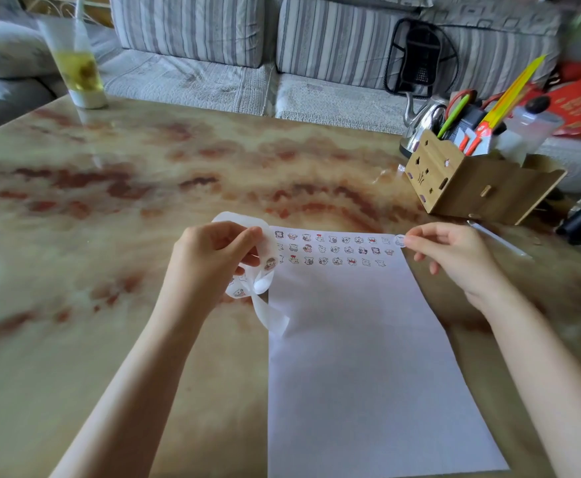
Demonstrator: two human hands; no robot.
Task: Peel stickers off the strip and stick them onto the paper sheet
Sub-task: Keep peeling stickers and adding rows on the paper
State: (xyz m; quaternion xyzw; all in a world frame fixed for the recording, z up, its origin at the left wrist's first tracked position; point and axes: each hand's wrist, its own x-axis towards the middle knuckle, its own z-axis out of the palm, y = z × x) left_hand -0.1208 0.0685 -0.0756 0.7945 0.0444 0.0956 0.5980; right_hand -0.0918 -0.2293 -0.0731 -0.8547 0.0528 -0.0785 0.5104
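- Paper sheet [368, 357] lies flat on the marbled table [109, 236], running lengthwise away from the person, between the two forearms
- Stickers [333, 248], small cartoon figures, sit in three rows across the far end of the sheet; the near part is plain white
- Left hand [213, 257] is raised just off the sheet's far left corner, with thumb and fingers curled round the strip [247, 274] and gripping it
- White strip loops over the top of the left hand and curls under it, with a few stickers showing on the coils; its loose tail trails toward the person and overlaps the sheet's left edge
- Right hand [454, 253] is at the sheet's far right corner, thumb and forefinger closed on one round sticker [399, 240], the other fingers loosely bent below
- Round sticker is right at that corner, in line with the top row; I cannot tell whether it touches the paper
- Clear pen [499, 239] lies on the table just beyond the right hand
- Wooden organiser box [471, 181] stands further right, holding pens and red-handled scissors, with a metal kettle [423, 122] behind it
- Tall glass [78, 67] of yellowish drink stands at the table's far left edge
- Striped sofa [192, 46] runs along behind the table
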